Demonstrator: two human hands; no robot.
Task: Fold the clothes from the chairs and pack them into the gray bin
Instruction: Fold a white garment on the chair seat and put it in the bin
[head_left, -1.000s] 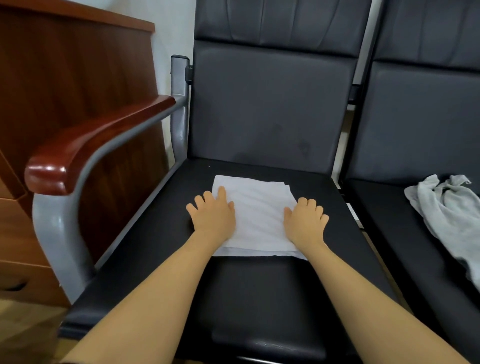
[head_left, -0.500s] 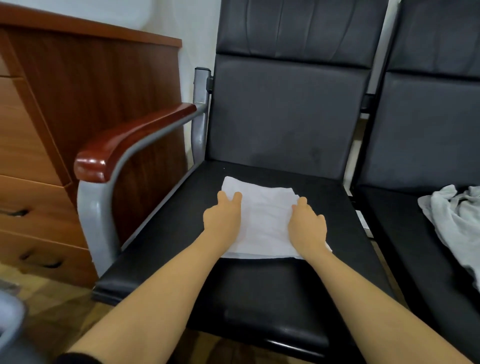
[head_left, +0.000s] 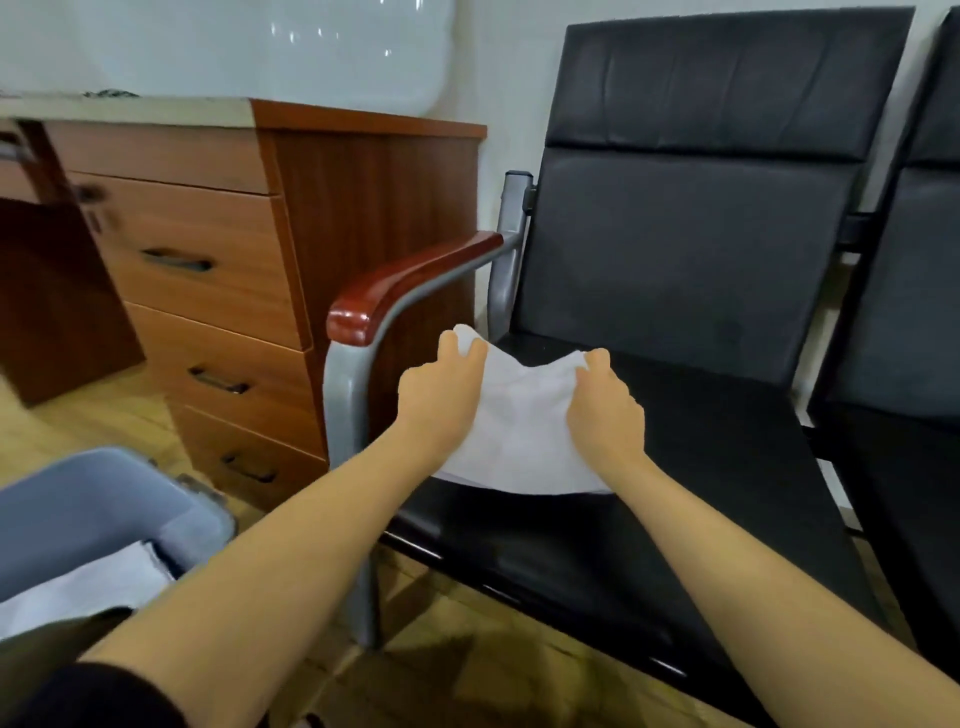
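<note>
Head view: a folded white garment (head_left: 524, 415) is held up by both hands over the black chair seat (head_left: 701, 467).

The garment's left edge is gripped by the left hand (head_left: 441, 389), whose fingers are curled round the cloth; its right edge is gripped the same way by the right hand (head_left: 605, 410). The cloth sags between the hands, near the wooden armrest (head_left: 405, 283). The gray bin (head_left: 104, 499) is seen at lower left on the floor, beside a wooden drawer cabinet (head_left: 234, 291), and white folded cloth (head_left: 78, 587) is lying inside it.
</note>
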